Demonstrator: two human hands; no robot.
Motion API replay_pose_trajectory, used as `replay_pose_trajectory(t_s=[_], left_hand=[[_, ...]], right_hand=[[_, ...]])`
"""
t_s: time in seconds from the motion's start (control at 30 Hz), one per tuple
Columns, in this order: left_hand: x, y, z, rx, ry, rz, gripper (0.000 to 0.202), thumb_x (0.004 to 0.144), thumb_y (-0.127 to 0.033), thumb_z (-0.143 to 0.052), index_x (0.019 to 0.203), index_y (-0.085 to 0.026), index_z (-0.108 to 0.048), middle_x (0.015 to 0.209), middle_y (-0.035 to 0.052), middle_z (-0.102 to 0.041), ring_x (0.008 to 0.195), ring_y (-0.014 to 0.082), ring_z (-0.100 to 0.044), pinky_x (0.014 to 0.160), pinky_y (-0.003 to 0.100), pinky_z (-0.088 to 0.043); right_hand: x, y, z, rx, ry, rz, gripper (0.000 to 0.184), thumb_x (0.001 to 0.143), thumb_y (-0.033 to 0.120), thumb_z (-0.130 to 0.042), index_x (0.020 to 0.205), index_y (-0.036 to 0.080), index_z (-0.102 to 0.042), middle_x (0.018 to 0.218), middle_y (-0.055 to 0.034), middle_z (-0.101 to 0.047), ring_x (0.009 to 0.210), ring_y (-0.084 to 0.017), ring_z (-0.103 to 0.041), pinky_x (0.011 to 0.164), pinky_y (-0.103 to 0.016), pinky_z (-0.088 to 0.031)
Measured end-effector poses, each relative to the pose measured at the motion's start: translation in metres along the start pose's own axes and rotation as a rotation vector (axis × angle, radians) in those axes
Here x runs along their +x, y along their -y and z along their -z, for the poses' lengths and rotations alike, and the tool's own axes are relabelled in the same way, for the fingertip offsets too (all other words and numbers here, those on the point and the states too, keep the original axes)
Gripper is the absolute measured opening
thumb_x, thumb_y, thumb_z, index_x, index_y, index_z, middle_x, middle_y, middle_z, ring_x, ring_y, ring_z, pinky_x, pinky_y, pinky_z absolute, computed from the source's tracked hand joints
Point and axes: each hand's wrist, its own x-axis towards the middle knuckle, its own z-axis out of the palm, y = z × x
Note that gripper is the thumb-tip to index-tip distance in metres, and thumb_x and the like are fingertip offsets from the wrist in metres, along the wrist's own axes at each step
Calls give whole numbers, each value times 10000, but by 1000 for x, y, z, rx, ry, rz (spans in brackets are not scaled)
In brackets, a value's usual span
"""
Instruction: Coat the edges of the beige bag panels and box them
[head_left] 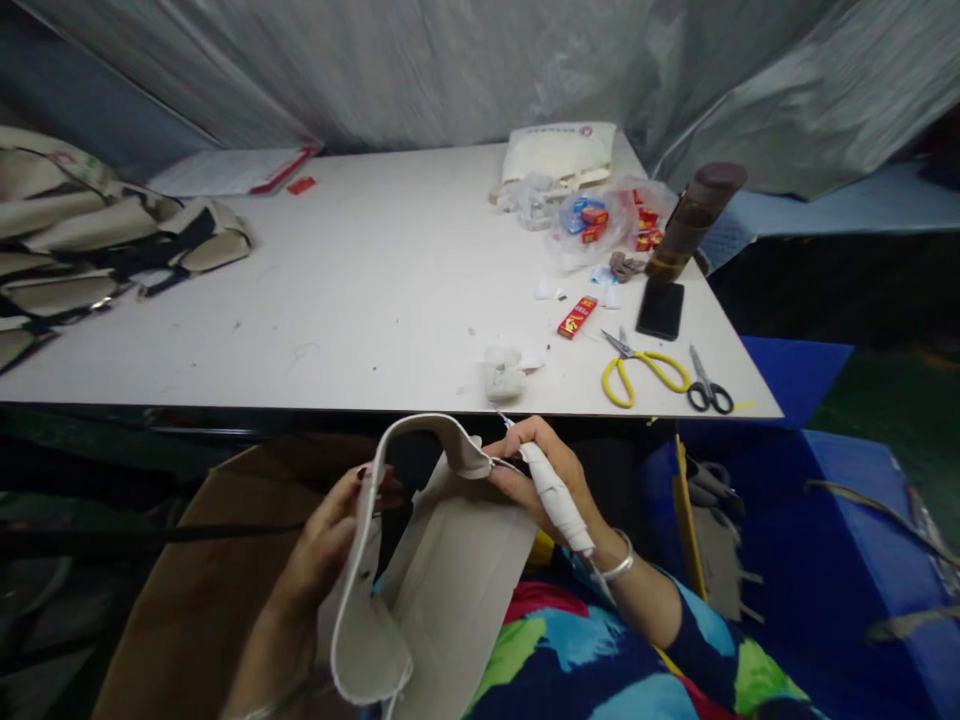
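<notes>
My left hand [326, 540] grips the side of a stiff beige fabric piece [457, 570], its curved strip standing up in a loop; part of my fingers is hidden behind it. Across my right hand [574, 480] lies a slim tool with a white-wrapped handle [556, 500], its thin tip pointing forward toward the table edge. What looks like a cord hangs from the tool's lower end by my wrist. The thumb and fingers of that same hand also pinch the corner of the beige piece. A crumpled whitish lump [504, 375] sits on the table just beyond.
On the white table [360, 270] are yellow-handled scissors [637, 365], small black scissors [709, 385], a phone [661, 308], a red packet [577, 317], a brown bottle [694, 220] and plastic bags. Beige bags [97, 230] pile up left. A cardboard box [202, 570] and blue bin [847, 550] flank me.
</notes>
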Motion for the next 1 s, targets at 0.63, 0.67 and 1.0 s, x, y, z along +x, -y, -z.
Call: replay_pose_trajectory(t_s=[0.63,0.67,1.0], left_hand=[[97,-100,-75,69,665,160,454,587,-194,-952,1028,-161,-854,1092,203,-813,1105,464,-744,894,508,-620],[97,-98,-76,111,712,176,527,577,-180,-953,1093,-174,-847,1122,193,-811,1142,460,-734,945,514,-603],[69,-79,-77,364,544,-73,625,594,-76,-881,1190,-260,-834,1176,106,-813,1164,394,-746,1024,497,-586]], right_hand=[[13,-6,-25,-295,136,135,179,949,372,-773,964,247,-646,901,-6,-784,749,-156,-736,696,-243,-581],[12,-7,-25,-347,87,162,175,944,358,-775,950,246,-640,864,2,-766,705,-144,-709,665,-235,-563],[10,-13,-31,-491,-107,199,156,955,289,-733,908,240,-593,747,30,-683,552,-106,-563,532,-229,-461]])
